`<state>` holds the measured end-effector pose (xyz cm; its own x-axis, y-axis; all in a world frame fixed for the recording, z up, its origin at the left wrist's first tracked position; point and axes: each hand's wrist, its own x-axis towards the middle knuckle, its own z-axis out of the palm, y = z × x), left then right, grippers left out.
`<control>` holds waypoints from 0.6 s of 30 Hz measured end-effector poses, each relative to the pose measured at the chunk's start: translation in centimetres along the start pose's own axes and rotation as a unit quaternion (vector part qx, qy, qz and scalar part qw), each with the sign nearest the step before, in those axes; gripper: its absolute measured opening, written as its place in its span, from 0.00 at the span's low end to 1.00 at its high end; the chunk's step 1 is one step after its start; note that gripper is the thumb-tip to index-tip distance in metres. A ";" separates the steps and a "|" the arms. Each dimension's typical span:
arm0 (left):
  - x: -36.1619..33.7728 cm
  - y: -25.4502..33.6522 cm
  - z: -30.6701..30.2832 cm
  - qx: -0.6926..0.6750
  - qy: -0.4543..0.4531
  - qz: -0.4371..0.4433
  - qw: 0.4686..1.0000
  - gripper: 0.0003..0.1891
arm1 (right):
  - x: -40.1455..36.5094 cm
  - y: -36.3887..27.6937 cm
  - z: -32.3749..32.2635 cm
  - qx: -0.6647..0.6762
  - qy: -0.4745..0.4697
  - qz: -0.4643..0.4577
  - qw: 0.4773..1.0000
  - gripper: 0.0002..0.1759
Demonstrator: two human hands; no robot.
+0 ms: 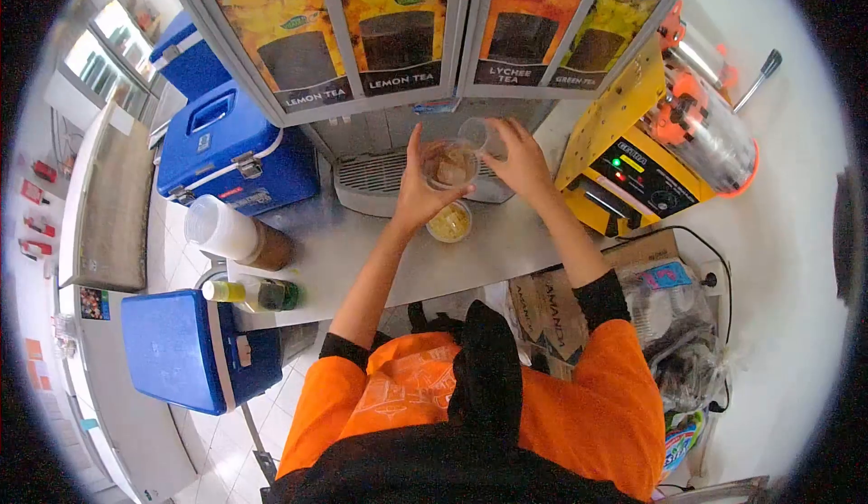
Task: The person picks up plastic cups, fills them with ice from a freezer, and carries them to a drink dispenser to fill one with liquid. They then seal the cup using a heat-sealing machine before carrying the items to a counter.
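My left hand (418, 188) is wrapped round a clear plastic cup of brown iced drink (450, 168), held over the counter in front of the dispenser. In my right hand (523, 162) is a second clear cup (474, 131), seemingly empty, tilted beside the rim of the first. Just below both hands, a tub of yellow pieces (449, 222) stands on the steel counter (362, 273). Behind the cups lies the grooved drip tray (380, 175) of the drink dispenser (316, 111).
Blue cooler boxes (226, 147) stand at the left. Near the counter's left end are a tall container of brown liquid (267, 246) and a bottle with a yellow cap (271, 294). A yellow cup-sealing machine (624, 160) is at the right, above cardboard boxes (551, 310).
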<state>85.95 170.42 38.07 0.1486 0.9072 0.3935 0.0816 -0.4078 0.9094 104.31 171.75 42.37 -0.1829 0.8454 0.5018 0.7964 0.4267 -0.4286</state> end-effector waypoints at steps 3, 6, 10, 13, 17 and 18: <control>0.1 -0.3 -0.5 0.001 0.008 0.000 1.000 0.61 | 1.5 1.9 2.3 0.113 0.040 0.090 0.989 0.28; 0.2 -0.4 -1.1 -0.010 0.013 -0.004 1.000 0.61 | 3.8 3.3 4.3 0.077 0.101 0.083 0.988 0.27; 0.3 0.1 -1.9 -0.009 0.023 0.002 1.000 0.60 | 5.3 3.7 6.0 0.056 0.145 0.067 0.986 0.27; 0.0 0.1 -2.5 -0.040 0.026 -0.023 0.999 0.60 | 5.6 3.5 6.2 0.030 0.116 0.097 0.988 0.25; 0.0 -0.4 -3.0 0.002 0.037 -0.003 0.999 0.60 | 5.6 3.3 6.3 0.108 0.130 0.130 0.977 0.23; 0.0 -0.5 -3.0 0.007 0.038 -0.002 0.999 0.60 | 5.6 3.7 6.6 0.088 0.139 0.113 0.980 0.23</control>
<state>82.93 170.91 38.03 0.0722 0.9137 0.3999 0.0950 -0.4055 0.9092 102.46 180.18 38.58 0.1699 0.8154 0.5533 0.6829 0.3074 -0.6627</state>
